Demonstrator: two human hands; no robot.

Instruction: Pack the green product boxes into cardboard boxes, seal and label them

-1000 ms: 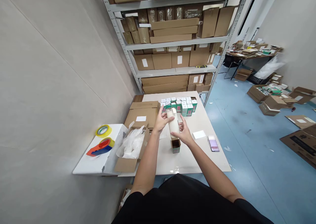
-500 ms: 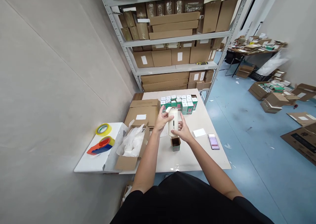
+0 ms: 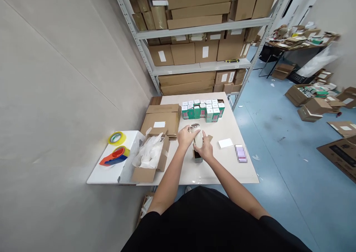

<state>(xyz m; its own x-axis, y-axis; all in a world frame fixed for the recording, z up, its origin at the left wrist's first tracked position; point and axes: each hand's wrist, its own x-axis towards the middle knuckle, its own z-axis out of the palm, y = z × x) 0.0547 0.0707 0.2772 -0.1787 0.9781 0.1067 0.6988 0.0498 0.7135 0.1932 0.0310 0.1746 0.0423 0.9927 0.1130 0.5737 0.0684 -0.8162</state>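
A cream-coloured bottle with a shiny round top is between my two hands above the table. My left hand grips it from the left near its top. Lower down on the right side, my right hand has its fingers and thumb around the body. Just below the bottle stands a small open carton with a dark inside, partly covered by my right hand. Beyond the hands, several green-and-white cartons are grouped on the table.
A white card or box and a blurred purple item lie to the right. On the left are flattened cardboard, a box of white bags, a tape dispenser and a tape roll. Loaded shelving stands behind the table.
The bottle has come down closer to the small carton and its upper end now shows more. Its raised cream flap no longer stands out at the left. The whole view has shifted slightly.
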